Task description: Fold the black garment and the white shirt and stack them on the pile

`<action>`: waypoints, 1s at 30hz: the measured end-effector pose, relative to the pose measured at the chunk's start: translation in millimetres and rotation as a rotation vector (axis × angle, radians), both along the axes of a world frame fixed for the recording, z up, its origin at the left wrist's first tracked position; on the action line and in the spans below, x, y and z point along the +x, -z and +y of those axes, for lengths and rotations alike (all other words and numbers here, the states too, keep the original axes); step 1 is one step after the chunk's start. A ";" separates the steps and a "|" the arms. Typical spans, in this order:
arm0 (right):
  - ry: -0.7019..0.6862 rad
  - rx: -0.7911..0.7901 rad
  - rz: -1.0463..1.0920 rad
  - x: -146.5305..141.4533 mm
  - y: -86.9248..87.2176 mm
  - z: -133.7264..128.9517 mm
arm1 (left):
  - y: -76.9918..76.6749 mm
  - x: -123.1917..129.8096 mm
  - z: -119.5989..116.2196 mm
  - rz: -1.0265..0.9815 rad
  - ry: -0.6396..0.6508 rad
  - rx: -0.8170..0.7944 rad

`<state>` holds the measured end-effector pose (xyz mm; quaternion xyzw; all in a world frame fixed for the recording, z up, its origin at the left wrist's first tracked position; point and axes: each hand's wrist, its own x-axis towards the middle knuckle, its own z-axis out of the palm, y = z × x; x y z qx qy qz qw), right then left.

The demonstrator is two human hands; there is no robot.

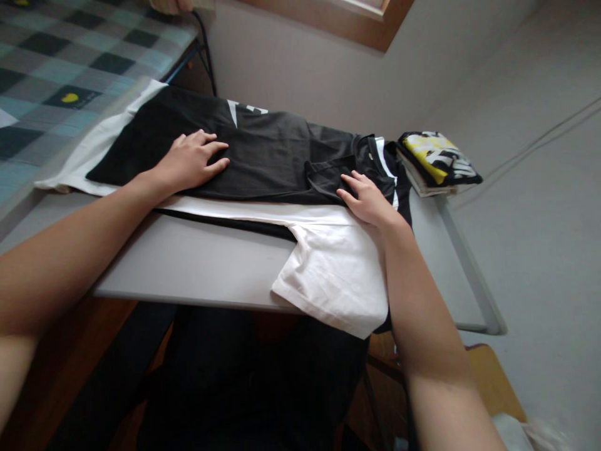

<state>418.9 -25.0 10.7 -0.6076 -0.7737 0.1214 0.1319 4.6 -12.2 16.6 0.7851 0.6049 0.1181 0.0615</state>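
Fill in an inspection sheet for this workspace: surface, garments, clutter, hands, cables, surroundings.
Surface: grey tabletop, partly covered by garments.
Garments: black shirt with white print lies over a white shirt, whose sleeve overhangs the near edge; a dark layer shows beneath.
Clutter: folded stack at the right end, yellow, black and white on top.
Hands: left hand palm-down on the black shirt; right hand palm-down near its collar.
Cables: thin cable-like line along the right wall.
Surroundings: checked cloth at left, wooden window frame above.
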 end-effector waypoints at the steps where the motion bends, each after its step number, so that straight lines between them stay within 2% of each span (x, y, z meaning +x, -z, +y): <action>1: -0.002 0.003 0.004 0.1 0.0 0.0 | 0.2 -0.1 0.1 0.000 -0.001 0.001; 30: -0.010 0.019 0.009 1.0 0.6 -0.4 | 0.0 -0.2 -1.2 -0.005 0.001 0.009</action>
